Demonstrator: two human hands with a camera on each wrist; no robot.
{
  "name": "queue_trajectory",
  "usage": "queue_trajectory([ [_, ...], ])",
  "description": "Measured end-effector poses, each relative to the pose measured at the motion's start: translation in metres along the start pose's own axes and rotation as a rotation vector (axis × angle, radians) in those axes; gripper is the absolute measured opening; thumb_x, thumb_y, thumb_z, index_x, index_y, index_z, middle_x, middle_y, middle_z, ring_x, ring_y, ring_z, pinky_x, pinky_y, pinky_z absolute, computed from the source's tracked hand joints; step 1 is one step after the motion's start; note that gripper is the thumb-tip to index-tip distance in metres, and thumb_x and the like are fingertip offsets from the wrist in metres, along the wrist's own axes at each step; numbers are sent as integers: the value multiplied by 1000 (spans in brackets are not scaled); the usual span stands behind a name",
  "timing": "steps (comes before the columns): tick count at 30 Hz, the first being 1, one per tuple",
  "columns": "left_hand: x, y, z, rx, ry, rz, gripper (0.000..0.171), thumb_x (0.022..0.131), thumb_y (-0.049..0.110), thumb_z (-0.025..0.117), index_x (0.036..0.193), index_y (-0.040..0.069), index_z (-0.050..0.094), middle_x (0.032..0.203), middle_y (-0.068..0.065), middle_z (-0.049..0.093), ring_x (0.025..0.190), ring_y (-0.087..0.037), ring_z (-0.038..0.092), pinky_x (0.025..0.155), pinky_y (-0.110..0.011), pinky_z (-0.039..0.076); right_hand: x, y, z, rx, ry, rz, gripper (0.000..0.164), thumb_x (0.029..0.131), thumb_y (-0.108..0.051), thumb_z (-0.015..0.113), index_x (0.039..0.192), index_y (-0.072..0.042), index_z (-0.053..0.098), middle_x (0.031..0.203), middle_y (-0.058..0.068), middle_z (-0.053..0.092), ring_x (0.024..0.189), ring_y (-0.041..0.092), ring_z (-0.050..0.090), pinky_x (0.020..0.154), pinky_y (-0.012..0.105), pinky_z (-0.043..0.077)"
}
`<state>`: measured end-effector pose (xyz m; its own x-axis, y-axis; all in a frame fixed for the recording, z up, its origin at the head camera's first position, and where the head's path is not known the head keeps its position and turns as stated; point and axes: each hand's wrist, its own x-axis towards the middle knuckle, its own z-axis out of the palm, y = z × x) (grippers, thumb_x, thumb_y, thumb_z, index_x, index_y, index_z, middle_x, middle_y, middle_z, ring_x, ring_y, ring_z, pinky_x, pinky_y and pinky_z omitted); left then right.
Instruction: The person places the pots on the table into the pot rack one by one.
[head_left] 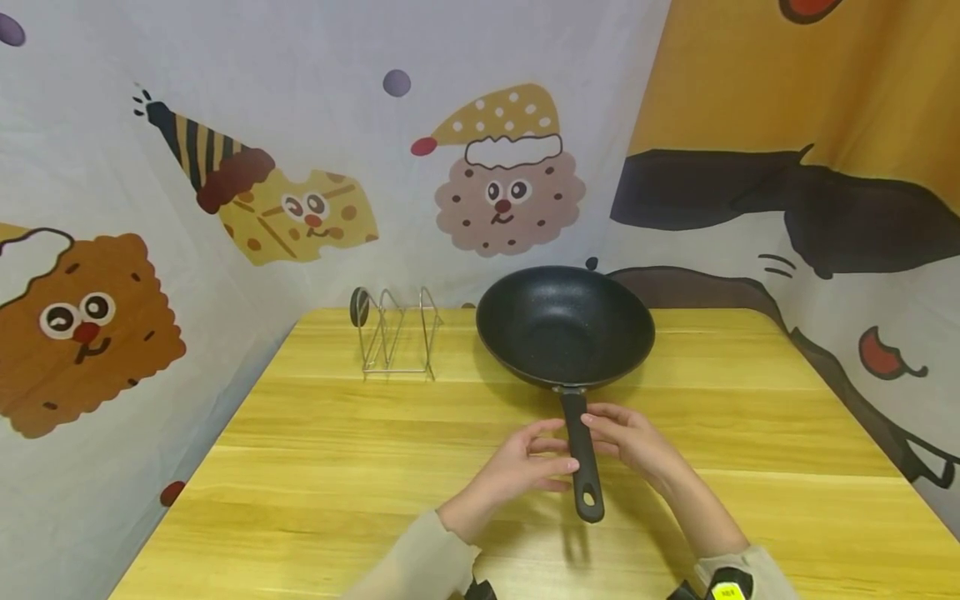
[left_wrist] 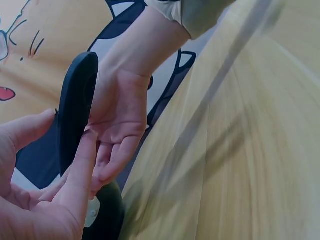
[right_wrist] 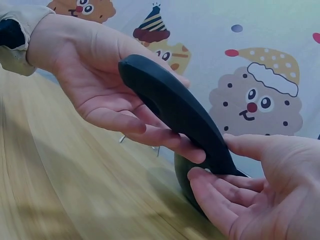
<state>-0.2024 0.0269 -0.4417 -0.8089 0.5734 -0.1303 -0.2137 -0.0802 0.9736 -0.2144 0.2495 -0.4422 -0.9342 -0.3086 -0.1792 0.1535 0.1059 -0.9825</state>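
A black non-stick wok [head_left: 566,329] stands toward the back of the wooden table, its long dark handle [head_left: 581,458] pointing at me and raised above the tabletop. My left hand [head_left: 517,467] loosely holds the handle from the left near its end, thumb at the edge and fingers reaching underneath. From the right, my right hand [head_left: 637,437] holds the handle nearer the bowl. In the right wrist view, the right thumb [right_wrist: 250,145] touches the handle [right_wrist: 175,105] and the fingers curl below it. How firmly either hand grips is hard to tell.
A wire rack [head_left: 397,342] with upright loops stands left of the wok, a dark round disc [head_left: 360,307] at its left side. Printed cartoon cloth [head_left: 315,50] hangs behind and beside the wooden table [head_left: 315,467].
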Motion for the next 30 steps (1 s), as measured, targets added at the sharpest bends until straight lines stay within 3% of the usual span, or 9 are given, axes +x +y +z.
queue_trajectory([
  [12, 0, -1, 9, -94, -1, -35, 67, 91, 3, 66, 151, 2, 36, 135, -22, 60, 114, -37, 67, 93, -49, 59, 2, -3, 3, 96, -9, 0, 64, 104, -20, 53, 145, 20, 25, 114, -1, 67, 103, 6, 68, 93, 23, 57],
  [15, -1, -4, 11, -131, -22, -34, 65, 92, 5, 65, 151, 4, 37, 137, -23, 60, 118, -37, 65, 96, -50, 57, 2, -2, 3, 123, -33, 1, 64, 104, -21, 52, 146, 19, 24, 119, 4, 70, 105, 7, 69, 93, 23, 56],
  [21, 1, -9, 19, -203, -89, -14, 54, 96, 7, 60, 147, 7, 44, 138, -21, 60, 117, -31, 67, 96, -46, 58, 6, 7, -1, 204, -131, -29, 56, 106, -19, 48, 145, 17, 29, 126, 0, 70, 107, 10, 70, 92, 24, 57],
  [26, 0, -9, 23, -198, -99, -2, 51, 97, 8, 59, 147, 5, 45, 138, -21, 60, 113, -26, 68, 96, -43, 58, 8, 14, -4, 262, -197, -44, 36, 107, -16, 43, 138, 2, 50, 127, -2, 70, 109, 12, 70, 94, 27, 56],
  [30, -2, -11, 25, -196, -79, 28, 51, 97, 6, 59, 146, 3, 47, 136, -24, 61, 113, -28, 69, 96, -42, 58, 10, 18, -3, 376, -290, -49, 36, 109, -14, 35, 136, -10, 58, 130, -4, 69, 114, 11, 68, 97, 27, 53],
])
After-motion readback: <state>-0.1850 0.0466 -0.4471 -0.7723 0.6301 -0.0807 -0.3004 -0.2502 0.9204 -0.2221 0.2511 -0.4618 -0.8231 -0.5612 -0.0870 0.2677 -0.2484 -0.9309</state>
